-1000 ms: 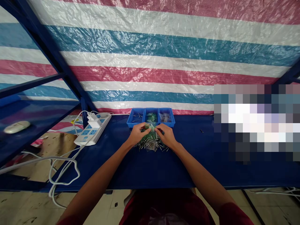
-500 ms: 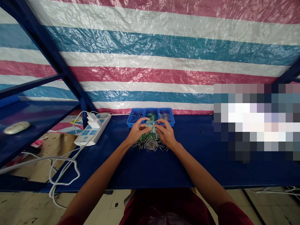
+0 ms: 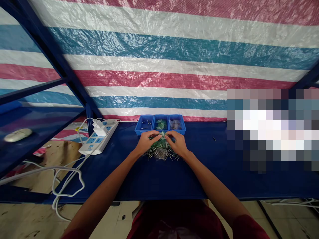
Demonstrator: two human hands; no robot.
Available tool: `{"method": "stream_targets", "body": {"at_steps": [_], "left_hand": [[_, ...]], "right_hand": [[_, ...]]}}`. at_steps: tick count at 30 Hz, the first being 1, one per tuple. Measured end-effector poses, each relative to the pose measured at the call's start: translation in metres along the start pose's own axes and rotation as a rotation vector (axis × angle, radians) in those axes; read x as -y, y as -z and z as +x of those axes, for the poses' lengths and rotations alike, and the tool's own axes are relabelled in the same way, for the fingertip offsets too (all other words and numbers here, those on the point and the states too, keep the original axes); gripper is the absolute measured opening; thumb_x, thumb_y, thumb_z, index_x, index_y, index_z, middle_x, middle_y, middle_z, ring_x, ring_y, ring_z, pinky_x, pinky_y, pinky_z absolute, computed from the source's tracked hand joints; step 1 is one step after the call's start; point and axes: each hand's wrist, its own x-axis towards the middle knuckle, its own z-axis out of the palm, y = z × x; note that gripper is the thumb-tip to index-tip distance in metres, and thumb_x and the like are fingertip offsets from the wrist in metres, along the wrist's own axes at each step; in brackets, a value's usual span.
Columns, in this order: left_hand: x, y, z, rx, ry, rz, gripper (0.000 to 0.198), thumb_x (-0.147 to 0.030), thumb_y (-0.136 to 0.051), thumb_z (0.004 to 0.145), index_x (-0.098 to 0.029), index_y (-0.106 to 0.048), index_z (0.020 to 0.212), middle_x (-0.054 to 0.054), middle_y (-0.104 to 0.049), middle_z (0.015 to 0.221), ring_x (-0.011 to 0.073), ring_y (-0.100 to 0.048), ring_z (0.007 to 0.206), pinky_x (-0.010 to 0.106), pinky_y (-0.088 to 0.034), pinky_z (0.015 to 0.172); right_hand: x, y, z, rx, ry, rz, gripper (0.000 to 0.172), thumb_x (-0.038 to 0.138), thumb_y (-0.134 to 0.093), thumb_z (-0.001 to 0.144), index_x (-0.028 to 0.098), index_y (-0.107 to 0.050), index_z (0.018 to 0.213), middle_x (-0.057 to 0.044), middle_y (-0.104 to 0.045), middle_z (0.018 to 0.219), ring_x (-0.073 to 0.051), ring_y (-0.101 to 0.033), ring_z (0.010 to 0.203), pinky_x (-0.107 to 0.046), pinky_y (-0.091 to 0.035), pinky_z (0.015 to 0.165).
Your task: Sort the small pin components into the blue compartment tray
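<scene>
At the dark blue table, your hands meet in the middle, just on the near side of a blue three-part tray. Left hand and right hand are close together, thumbs and fingers pinched on opposite sides of a small see-through packet; its contents are too small to make out. Packet sits above the far edge of a heap: green packets on top, thin metal pins fanned out below them toward you, a clear bag at the near side. In the tray: a few loose pins in the left part, green packaging in the middle, clear packaging in the right. One short dark piece lies alone on the table, well to the right. Step in hand, as you read it: two-handed fingertip work on the packet's mouth or edge; whether it is open or sealed, you cannot tell. Next move would seem to call for an even pinch from both hands, packet kept level over the heap.
</scene>
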Motion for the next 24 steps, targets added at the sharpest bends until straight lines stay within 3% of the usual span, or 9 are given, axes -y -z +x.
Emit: {"method": "stream_targets", "body": {"at_steps": [5, 13, 16, 20, 24], "left_hand": [[0.0028, -0.0001, 0.0023, -0.068, 0.098, -0.15, 0.03, -0.044, -0.071, 0.073, -0.015, -0.068, 0.079, 0.003, -0.067, 0.07, 0.0169, -0.063, 0.063, 0.028, -0.05, 0.064], [0.0038, -0.0001, 0.0037, -0.115, 0.204, -0.347, 0.029, -0.041, -0.073, 0.072, -0.015, -0.066, 0.063, 0.001, -0.062, 0.052, 0.0138, -0.057, 0.049, 0.027, -0.046, 0.056], [0.0047, -0.0017, 0.0041, -0.078, 0.222, -0.397, 0.033, -0.043, -0.071, 0.074, -0.015, -0.064, 0.059, 0.002, -0.061, 0.053, 0.0139, -0.057, 0.05, 0.027, -0.046, 0.056], [0.0039, -0.0015, 0.0044, -0.101, 0.187, -0.366, 0.048, -0.054, -0.056, 0.083, -0.014, -0.062, 0.057, 0.003, -0.057, 0.053, 0.0132, -0.054, 0.05, 0.027, -0.044, 0.055], [0.0013, -0.0015, 0.0028, -0.113, 0.078, -0.207, 0.034, -0.05, -0.062, 0.08, -0.016, -0.066, 0.084, 0.004, -0.064, 0.078, 0.0163, -0.06, 0.071, 0.026, -0.046, 0.062]], "right_hand": [[0.0024, 0.0024, 0.0011, 0.019, -0.001, 0.057, 0.031, 0.023, -0.039, 0.096, 0.022, -0.059, 0.12, -0.008, -0.066, 0.102, -0.018, -0.064, 0.087, -0.031, -0.054, 0.076], [-0.0013, -0.0009, -0.0005, 0.095, 0.193, -0.057, 0.038, 0.016, -0.043, 0.092, 0.026, -0.057, 0.126, -0.012, -0.052, 0.128, -0.022, -0.057, 0.107, -0.037, -0.054, 0.083], [-0.0018, -0.0026, -0.0008, 0.092, 0.188, -0.056, 0.031, 0.02, -0.046, 0.093, 0.025, -0.061, 0.12, -0.012, -0.056, 0.121, -0.022, -0.057, 0.108, -0.038, -0.054, 0.084], [0.0005, -0.0022, 0.0012, 0.016, 0.102, 0.004, 0.024, 0.024, -0.047, 0.094, 0.021, -0.069, 0.105, -0.009, -0.065, 0.098, -0.019, -0.062, 0.093, -0.034, -0.053, 0.082], [0.0012, -0.0025, 0.0029, -0.054, -0.084, 0.144, 0.019, 0.032, -0.056, 0.09, 0.02, -0.071, 0.091, -0.006, -0.069, 0.088, -0.018, -0.065, 0.08, -0.031, -0.054, 0.074]]}}
